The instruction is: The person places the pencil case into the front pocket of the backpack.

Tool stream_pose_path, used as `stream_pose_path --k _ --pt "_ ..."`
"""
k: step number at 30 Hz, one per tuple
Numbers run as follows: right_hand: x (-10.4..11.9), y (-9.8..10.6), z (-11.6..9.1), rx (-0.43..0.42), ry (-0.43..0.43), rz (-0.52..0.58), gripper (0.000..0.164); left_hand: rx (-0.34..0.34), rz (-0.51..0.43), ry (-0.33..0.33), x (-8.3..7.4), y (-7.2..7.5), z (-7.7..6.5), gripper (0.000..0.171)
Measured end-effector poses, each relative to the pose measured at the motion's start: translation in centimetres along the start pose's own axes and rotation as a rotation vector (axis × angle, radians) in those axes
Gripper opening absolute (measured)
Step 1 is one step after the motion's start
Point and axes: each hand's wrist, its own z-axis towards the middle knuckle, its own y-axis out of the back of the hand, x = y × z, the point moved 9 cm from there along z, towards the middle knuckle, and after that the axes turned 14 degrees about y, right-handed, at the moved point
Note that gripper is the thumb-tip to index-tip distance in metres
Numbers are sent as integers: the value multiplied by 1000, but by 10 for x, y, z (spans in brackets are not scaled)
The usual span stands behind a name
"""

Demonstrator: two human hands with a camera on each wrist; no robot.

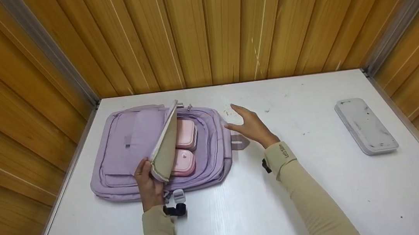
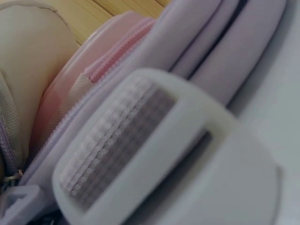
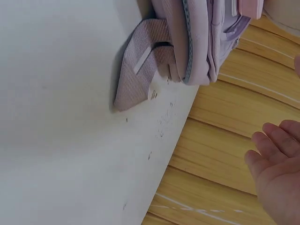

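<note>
A lilac backpack [image 1: 114, 154] lies flat, its front flap [image 1: 167, 147] lifted so the beige lining shows. My left hand [image 1: 150, 184] pinches the flap's lower corner between thumb and fingers. Inside the uncovered compartment sit two pink boxes, an upper pink box [image 1: 185, 133] and a lower pink box [image 1: 184, 163] with rounded corners. To the right of the bag my right hand [image 1: 252, 127] is held in the air, fingers extended and thumb apart, holding nothing. Its palm also shows in the right wrist view. A white strap buckle [image 2: 154, 154] fills much of the left wrist view.
A grey rectangular case [image 1: 366, 124] with dark marks on its lid lies at the right of the white table [image 1: 235, 216]. A strap loop [image 1: 240, 142] sticks out from the bag's right end. Wood-patterned walls [image 1: 220, 30] enclose the back and sides.
</note>
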Motion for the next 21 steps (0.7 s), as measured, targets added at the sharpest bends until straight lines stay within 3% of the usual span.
stream_pose_path --k 9,21 --pt "-20 42 -22 -90 -60 -11 79 -17 8 -4 -1 2 0 10" --pt "-62 90 -66 -130 -187 -76 86 -38 -4 19 -1 3 0 12"
